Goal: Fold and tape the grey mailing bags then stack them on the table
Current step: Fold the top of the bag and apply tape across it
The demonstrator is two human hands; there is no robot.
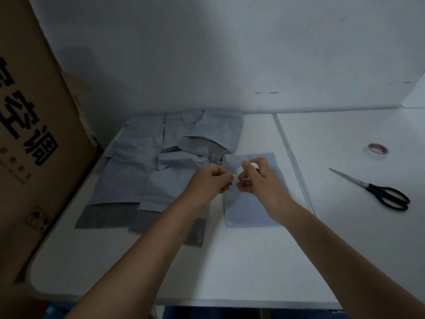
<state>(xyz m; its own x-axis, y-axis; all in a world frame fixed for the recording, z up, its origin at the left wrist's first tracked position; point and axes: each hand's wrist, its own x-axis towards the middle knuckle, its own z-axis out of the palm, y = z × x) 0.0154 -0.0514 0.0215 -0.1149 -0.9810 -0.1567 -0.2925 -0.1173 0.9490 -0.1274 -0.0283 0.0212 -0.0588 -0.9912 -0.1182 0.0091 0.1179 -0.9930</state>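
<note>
A folded grey mailing bag (248, 208) lies flat on the white table (230, 261), under my hands. Above it, my right hand (257, 180) grips a small white tape roll (244, 177). My left hand (212, 179) pinches the tape's loose end right beside the roll. Several unfolded grey mailing bags (147, 162) lie in a loose pile at the back left; the nearest ones are partly hidden by my left forearm.
Black-handled scissors (377, 189) lie on the right part of the table. A second tape roll (378, 149) sits behind them. A large cardboard box (30, 134) stands along the left edge. A white wall closes the back.
</note>
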